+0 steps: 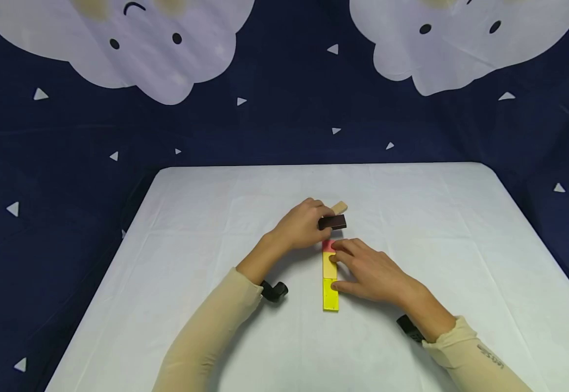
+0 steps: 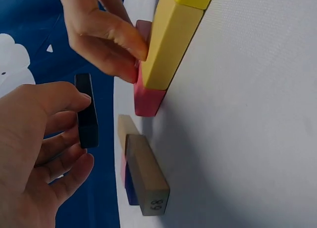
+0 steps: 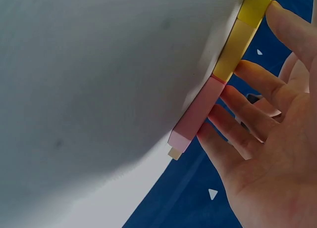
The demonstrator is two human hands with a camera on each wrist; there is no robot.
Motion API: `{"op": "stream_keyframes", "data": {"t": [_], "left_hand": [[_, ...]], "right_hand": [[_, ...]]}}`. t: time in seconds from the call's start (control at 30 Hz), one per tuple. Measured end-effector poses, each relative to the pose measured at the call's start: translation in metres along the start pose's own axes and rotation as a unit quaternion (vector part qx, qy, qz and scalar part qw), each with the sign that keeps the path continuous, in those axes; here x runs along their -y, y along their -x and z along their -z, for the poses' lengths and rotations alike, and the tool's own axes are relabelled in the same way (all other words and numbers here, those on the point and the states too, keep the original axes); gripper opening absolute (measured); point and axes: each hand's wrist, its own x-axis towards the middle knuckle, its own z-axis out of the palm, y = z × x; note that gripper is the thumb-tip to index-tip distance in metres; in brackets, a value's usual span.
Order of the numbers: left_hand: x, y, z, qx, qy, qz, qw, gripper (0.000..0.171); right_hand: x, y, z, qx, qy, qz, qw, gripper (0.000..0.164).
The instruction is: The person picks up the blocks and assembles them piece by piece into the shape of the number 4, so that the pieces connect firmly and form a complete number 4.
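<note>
A beige sleeve (image 1: 206, 337) leads in from the left to a black wrist device (image 1: 274, 292) and the left hand (image 1: 304, 224). This hand is partly closed: it pinches a dark brown block (image 1: 332, 222) between thumb and fingers, the lower fingers loosely bent and spaced apart in the left wrist view. The dark block is held near the far end of a straight row that lies on the white tabletop (image 1: 412, 212).

Just beyond the dark block, the end of a pale wooden block (image 1: 339, 207) shows. The left wrist view also shows a wooden block with dark markings on its end (image 2: 147, 174), a blue block (image 2: 131, 188) close against it and a sliver of pink alongside.

The row runs from a pink block (image 1: 329, 246) at the far end, through a pale yellow block (image 1: 330, 265), to a bright yellow block (image 1: 331, 296) nearest the person, each touching the next.

At its right side is the right hand (image 1: 375, 274), fingers spread and fairly straight, gripping nothing. Its thumb touches the bright yellow block, its index fingertip the pale yellow one, and the remaining fingertips lie along the pink.
</note>
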Motion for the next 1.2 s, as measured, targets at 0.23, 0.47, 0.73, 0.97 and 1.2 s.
{"op": "stream_keyframes", "data": {"t": [0.23, 0.47, 0.73, 0.97, 1.2], "left_hand": [[0.005, 0.013, 0.006, 0.011, 0.01, 0.012, 0.9998, 0.03], [0.009, 0.025, 0.007, 0.027, 0.008, 0.005, 0.9996, 0.031], [0.013, 0.036, 0.006, 0.054, -0.004, -0.011, 0.9985, 0.033], [0.016, 0.047, 0.006, 0.071, -0.009, -0.008, 0.9974, 0.033], [0.019, 0.052, 0.003, 0.063, -0.028, -0.015, 0.9975, 0.032]], "right_hand": [[-0.001, 0.0, -0.001, 0.007, -0.004, 0.002, 1.0, 0.051], [0.001, -0.001, 0.0, -0.003, 0.003, 0.005, 1.0, 0.051], [0.0, 0.0, 0.001, 0.01, 0.001, -0.005, 1.0, 0.052], [0.0, 0.0, 0.0, 0.014, 0.003, -0.011, 1.0, 0.052], [0.001, 0.0, -0.001, 0.016, 0.005, -0.014, 1.0, 0.052]]}}
